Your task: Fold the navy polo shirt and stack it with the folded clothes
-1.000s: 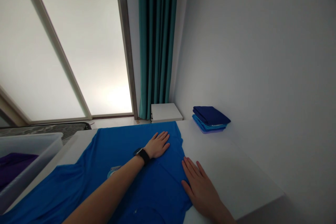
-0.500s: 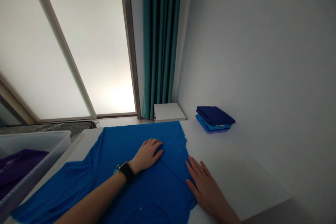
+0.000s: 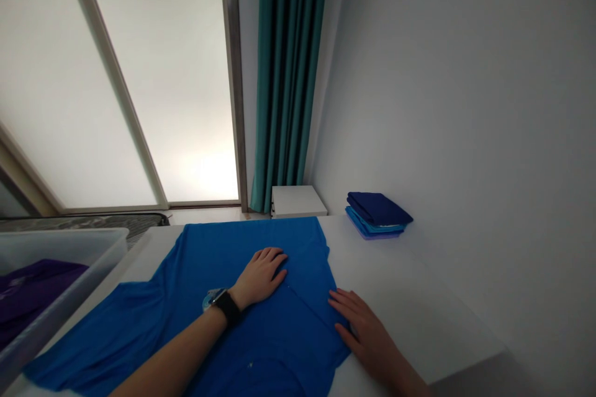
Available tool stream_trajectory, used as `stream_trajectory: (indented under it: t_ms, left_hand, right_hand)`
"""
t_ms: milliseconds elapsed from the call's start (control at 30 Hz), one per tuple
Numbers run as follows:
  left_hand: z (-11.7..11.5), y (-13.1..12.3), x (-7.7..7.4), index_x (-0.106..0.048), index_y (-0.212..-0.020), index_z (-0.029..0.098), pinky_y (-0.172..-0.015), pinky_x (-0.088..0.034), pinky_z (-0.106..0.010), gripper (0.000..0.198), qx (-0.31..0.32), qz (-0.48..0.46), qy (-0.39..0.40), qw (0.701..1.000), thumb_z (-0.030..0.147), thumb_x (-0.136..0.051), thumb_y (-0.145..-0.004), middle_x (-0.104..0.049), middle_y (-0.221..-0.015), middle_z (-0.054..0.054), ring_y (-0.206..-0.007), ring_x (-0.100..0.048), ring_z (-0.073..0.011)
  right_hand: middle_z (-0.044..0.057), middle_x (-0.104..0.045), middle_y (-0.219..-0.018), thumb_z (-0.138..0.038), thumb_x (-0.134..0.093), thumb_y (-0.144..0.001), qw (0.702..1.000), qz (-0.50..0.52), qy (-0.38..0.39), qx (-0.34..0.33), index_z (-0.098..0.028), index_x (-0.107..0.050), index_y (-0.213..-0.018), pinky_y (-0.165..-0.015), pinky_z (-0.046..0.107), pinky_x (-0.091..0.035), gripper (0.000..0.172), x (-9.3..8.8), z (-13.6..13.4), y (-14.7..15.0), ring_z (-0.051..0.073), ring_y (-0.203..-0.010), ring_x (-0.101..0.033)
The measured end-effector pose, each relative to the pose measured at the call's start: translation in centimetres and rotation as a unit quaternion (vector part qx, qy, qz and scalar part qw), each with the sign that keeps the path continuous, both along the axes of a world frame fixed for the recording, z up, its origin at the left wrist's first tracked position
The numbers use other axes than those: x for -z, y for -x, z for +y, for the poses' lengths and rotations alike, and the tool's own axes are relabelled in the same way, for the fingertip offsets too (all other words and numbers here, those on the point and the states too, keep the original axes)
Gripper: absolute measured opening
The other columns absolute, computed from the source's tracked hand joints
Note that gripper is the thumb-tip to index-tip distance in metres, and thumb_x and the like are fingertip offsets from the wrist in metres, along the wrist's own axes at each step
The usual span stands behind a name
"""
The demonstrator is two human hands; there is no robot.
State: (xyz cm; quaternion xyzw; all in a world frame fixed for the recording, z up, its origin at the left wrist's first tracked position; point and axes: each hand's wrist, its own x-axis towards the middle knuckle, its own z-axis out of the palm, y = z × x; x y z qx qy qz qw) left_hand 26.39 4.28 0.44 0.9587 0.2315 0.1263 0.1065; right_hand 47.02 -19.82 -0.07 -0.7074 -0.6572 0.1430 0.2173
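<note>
A blue T-shirt (image 3: 298,316) lies spread on the white table, its neckline at the near side and a sleeve reaching to the lower left. My left hand (image 3: 261,276) rests flat on the middle of the shirt, fingers stretched out, a black watch on the wrist. Part of a printed patch (image 3: 210,299) shows on the cloth beside the watch. At the shirt's right edge is my right hand (image 3: 363,332), its fingers extended and the fingertips touching the fabric. Neither hand grips anything.
Folded clothes (image 3: 377,214) in dark and light blue and purple are stacked at the back right by the wall. A translucent bin (image 3: 105,260) with purple clothing (image 3: 37,288) stands at the left. Beyond the table are a white cabinet (image 3: 298,201) and a green curtain (image 3: 291,74).
My right hand has shifted slightly down along the shirt's right edge, its fingers closer together. My left hand stays in place on the shirt. The view has tilted a little.
</note>
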Motion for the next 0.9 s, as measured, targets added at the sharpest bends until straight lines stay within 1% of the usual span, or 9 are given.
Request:
stream_trajectory:
  t_ms: [100,200,400,500,567,633,733,800,900]
  left_hand:
    - [0.1,0.0,0.1,-0.05,-0.135,0.027,-0.106,-0.034,-0.048,0.047,0.003,-0.004,-0.007,1.0,0.052,-0.032,-0.098,-0.051,-0.138,-0.007,-0.126,-0.046,-0.0277]
    - [0.0,0.0,0.2,-0.05,-0.135,0.028,-0.106,-0.034,-0.048,0.047,0.005,-0.005,-0.01,1.0,0.051,-0.032,-0.099,-0.051,-0.138,-0.006,-0.126,-0.046,-0.0275]
    - [0.1,0.0,0.3,-0.05,-0.134,0.027,-0.105,-0.035,-0.047,0.044,0.008,-0.006,-0.022,1.0,0.048,-0.033,-0.099,-0.051,-0.137,-0.007,-0.125,-0.046,-0.0271]
    - [-0.4,0.0,-0.7,-0.051,-0.131,0.024,-0.103,-0.035,-0.046,0.038,0.008,-0.02,-0.051,0.998,0.039,-0.04,-0.098,-0.052,-0.134,-0.009,-0.123,-0.046,-0.0276]
    - [-1.8,-0.1,-2.0,-0.055,-0.121,0.021,-0.098,-0.036,-0.044,0.03,0.015,-0.032,-0.073,0.997,0.03,-0.043,-0.096,-0.055,-0.125,-0.01,-0.115,-0.049,-0.0268]
    - [-4.0,-0.4,-3.6,-0.059,-0.104,0.02,-0.09,-0.038,-0.04,0.019,0.048,-0.034,-0.071,0.996,0.025,-0.044,-0.094,-0.06,-0.107,-0.007,-0.1,-0.053,-0.0233]
    - [-8.2,-0.9,-5.2,-0.058,-0.089,0.021,-0.081,-0.037,-0.033,0.009,0.176,-0.006,-0.031,0.984,0.027,-0.051,-0.091,-0.062,-0.09,-0.002,-0.088,-0.056,-0.0188]
    - [-10.7,-1.2,-5.3,-0.057,-0.084,0.022,-0.08,-0.036,-0.032,0.012,0.238,0.012,-0.012,0.971,0.033,-0.057,-0.088,-0.063,-0.085,0.0,-0.085,-0.057,-0.0175]
    - [-13.0,-1.4,-4.3,-0.057,-0.085,0.022,-0.08,-0.036,-0.033,0.024,0.277,0.044,0.003,0.96,0.045,-0.064,-0.082,-0.065,-0.084,0.0,-0.083,-0.059,-0.0183]
  right_hand:
    - [-0.001,-0.032,-0.154,-0.049,-0.039,-0.097,0.997,-0.05,0.049,-0.025,-0.032,-0.037,-0.146,-0.12,0.05,-0.015,0.052,-0.3,-0.5,0.4,0.023,-0.143,-0.028]
    - [-0.003,-0.022,-0.157,-0.051,-0.035,-0.098,0.995,-0.077,0.063,-0.032,-0.033,-0.025,-0.15,-0.121,0.049,-0.011,0.056,-0.3,-1.0,0.4,0.022,-0.145,-0.021]
    - [-0.001,-0.018,-0.158,-0.057,-0.04,-0.095,0.992,-0.103,0.062,-0.048,-0.032,-0.02,-0.152,-0.12,0.049,-0.009,0.066,-0.5,-1.4,0.3,0.024,-0.146,-0.018]
    - [0.0,-0.019,-0.158,-0.059,-0.043,-0.092,0.992,-0.103,0.056,-0.052,-0.031,-0.019,-0.152,-0.12,0.05,-0.01,0.07,-0.7,-1.4,0.3,0.025,-0.145,-0.019]
    - [0.0,-0.02,-0.158,-0.059,-0.043,-0.093,0.992,-0.101,0.059,-0.048,-0.032,-0.02,-0.152,-0.12,0.05,-0.01,0.069,-0.7,-1.3,0.3,0.024,-0.145,-0.02]
    - [0.0,-0.021,-0.158,-0.059,-0.042,-0.093,0.992,-0.102,0.064,-0.043,-0.031,-0.022,-0.152,-0.12,0.049,-0.011,0.068,-0.7,-1.3,0.4,0.024,-0.145,-0.021]
    - [0.001,-0.022,-0.158,-0.058,-0.041,-0.093,0.992,-0.105,0.064,-0.04,-0.029,-0.025,-0.151,-0.12,0.048,-0.01,0.067,-0.7,-1.2,0.4,0.023,-0.145,-0.02]
    - [0.001,-0.021,-0.158,-0.057,-0.041,-0.094,0.991,-0.107,0.062,-0.043,-0.028,-0.026,-0.151,-0.12,0.048,-0.01,0.066,-0.7,-1.1,0.4,0.023,-0.145,-0.02]
    - [0.001,-0.021,-0.158,-0.053,-0.043,-0.093,0.991,-0.109,0.065,-0.048,-0.028,-0.025,-0.151,-0.12,0.047,-0.01,0.066,-0.8,-1.1,0.4,0.022,-0.145,-0.019]
